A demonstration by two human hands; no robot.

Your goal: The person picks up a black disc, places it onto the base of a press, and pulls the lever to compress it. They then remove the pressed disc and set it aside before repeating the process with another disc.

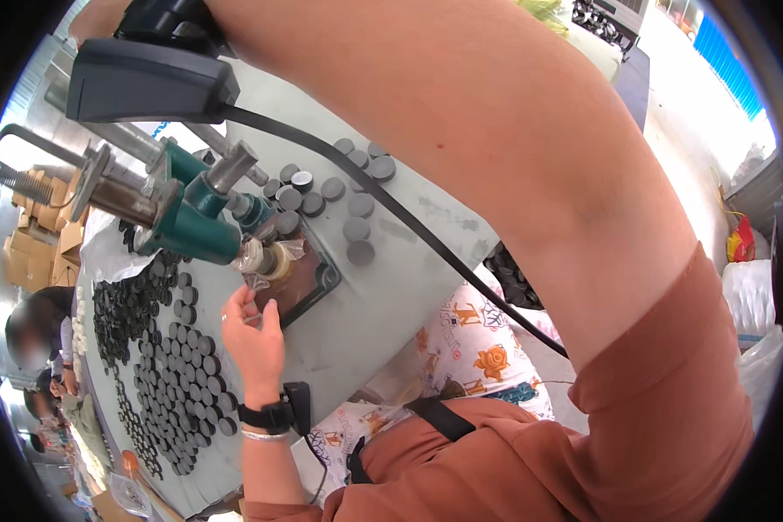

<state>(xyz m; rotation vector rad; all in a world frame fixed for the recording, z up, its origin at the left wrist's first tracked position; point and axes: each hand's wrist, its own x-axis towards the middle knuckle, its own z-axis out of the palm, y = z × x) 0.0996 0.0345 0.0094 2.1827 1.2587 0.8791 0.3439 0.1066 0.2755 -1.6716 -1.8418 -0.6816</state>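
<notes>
A green hand press (191,222) with steel rods stands on the table. My left hand (254,335) is low beside its base, fingers half bent and thumb apart, with nothing plainly held. Its fingertips are close to crumpled clear plastic film (257,277) around the press's lower end; whether they touch it I cannot tell. A round dark cap (285,224) is by the press's base. My right arm stretches across the top of the view. At the upper left edge shows part of my right hand (96,22), its fingers hidden behind the black wrist-worn device (152,83).
Many round dark caps (183,374) cover the table's left side; several more (357,228) lie right of the press. A black cable (391,204) hangs across from the wrist device. Cardboard boxes (39,257) and other people (39,331) are beyond the table's left edge.
</notes>
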